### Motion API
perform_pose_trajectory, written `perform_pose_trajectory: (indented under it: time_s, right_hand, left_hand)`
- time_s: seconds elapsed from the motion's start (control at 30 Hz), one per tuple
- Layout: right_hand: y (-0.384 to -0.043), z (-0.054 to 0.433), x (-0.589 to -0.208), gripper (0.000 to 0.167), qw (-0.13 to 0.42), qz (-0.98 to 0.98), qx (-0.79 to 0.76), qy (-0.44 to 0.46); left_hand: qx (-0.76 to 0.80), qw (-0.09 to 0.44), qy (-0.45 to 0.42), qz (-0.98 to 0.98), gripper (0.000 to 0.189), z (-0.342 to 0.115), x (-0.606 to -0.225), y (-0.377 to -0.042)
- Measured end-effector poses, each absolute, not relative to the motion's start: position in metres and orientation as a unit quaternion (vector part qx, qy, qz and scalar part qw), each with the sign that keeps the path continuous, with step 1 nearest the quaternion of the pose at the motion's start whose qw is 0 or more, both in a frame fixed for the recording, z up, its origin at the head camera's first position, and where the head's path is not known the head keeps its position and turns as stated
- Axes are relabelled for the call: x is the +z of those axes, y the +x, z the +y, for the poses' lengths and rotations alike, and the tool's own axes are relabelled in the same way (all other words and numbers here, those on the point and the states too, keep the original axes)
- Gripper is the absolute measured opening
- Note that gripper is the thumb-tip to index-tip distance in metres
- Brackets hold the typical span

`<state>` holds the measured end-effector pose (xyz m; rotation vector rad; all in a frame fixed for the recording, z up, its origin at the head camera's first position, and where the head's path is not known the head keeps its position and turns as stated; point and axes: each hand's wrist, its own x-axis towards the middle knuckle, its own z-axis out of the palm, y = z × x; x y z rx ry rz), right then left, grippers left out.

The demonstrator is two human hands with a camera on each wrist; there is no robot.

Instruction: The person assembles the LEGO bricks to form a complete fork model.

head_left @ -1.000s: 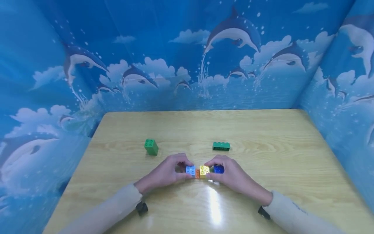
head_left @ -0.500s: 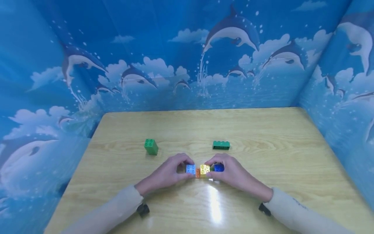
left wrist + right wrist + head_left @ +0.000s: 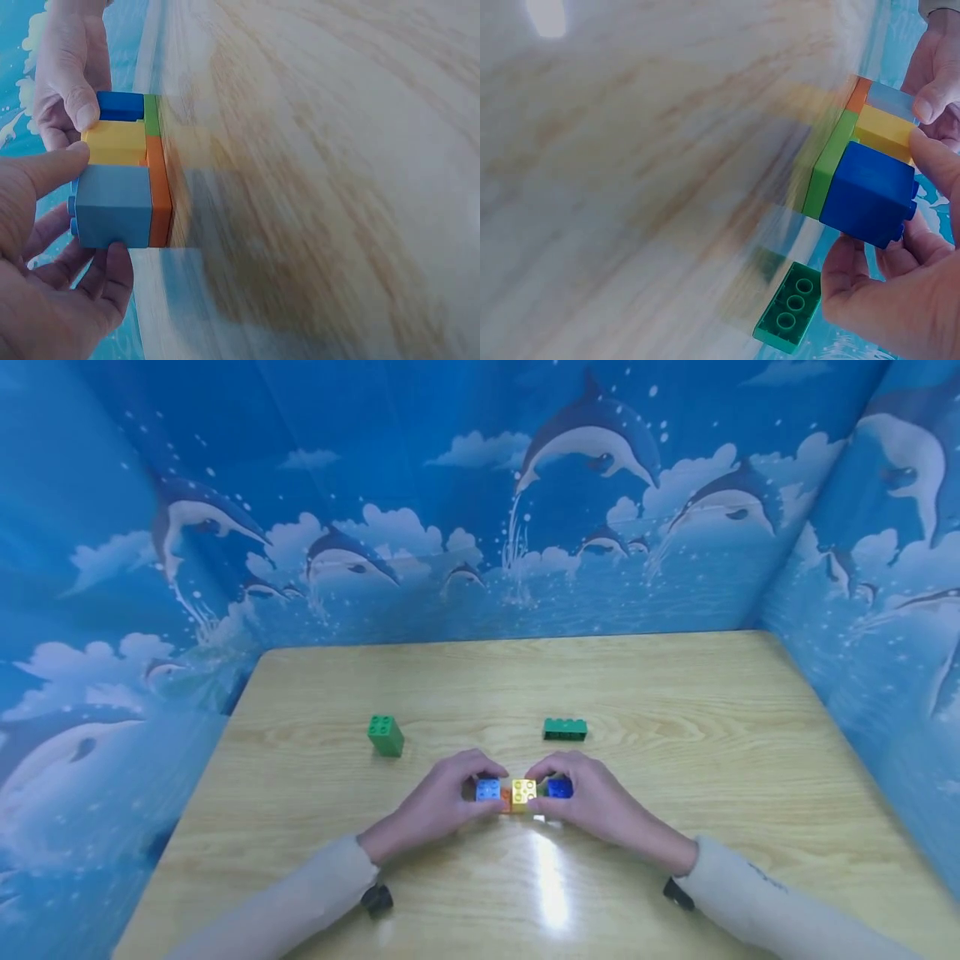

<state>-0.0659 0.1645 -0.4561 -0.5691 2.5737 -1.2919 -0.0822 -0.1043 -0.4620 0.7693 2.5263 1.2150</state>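
A low row of toy building bricks stands on the table between the hands. Its base is an orange brick beside a lime green brick. On the orange end sits a light blue brick, on the lime end a dark blue brick. Between them, a yellow brick bridges the seam. My left hand holds the light blue brick, its thumb tip reaching the yellow brick's corner. My right hand pinches the yellow brick with thumb and index finger, the palm arching over the dark blue end.
A tall green brick block stands upright at the back left. Behind the right hand, a dark green brick lies on its side, hollow underside facing me. Dolphin-printed curtains enclose the far and side edges of the wooden table.
My left hand has slid slightly right, so its fingertips reach past the light blue brick toward the yellow one. The right hand keeps its pinch; the head view has shifted a little.
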Motion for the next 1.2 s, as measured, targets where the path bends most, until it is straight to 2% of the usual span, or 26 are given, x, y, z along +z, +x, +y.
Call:
perform_pose_trajectory:
  time_s: [0.37,0.6,0.8,1.0,1.2]
  right_hand:
    - [-0.064,0.173,-0.457,0.035,0.109,0.865,-0.457,-0.177]
    - [-0.077,0.193,-0.457,0.026,0.050,0.867,-0.470,-0.160]
    - [-0.098,0.215,-0.458,0.031,0.021,0.871,-0.479,-0.108]
    - [-0.118,0.228,-0.461,0.047,0.043,0.883,-0.461,-0.079]
    - [-0.132,0.229,-0.464,0.051,0.100,0.885,-0.450,-0.071]
  left_hand:
    - [0.399,0.116,0.253,0.874,0.042,-0.098,-0.462,-0.079]
    - [0.391,0.119,0.242,0.880,0.040,-0.096,-0.463,-0.078]
    - [0.398,0.115,0.246,0.876,0.038,-0.094,-0.463,-0.079]
    - [0.399,0.123,0.236,0.877,0.038,-0.093,-0.461,-0.078]
    - [0.396,0.125,0.236,0.879,0.036,-0.093,-0.460,-0.078]
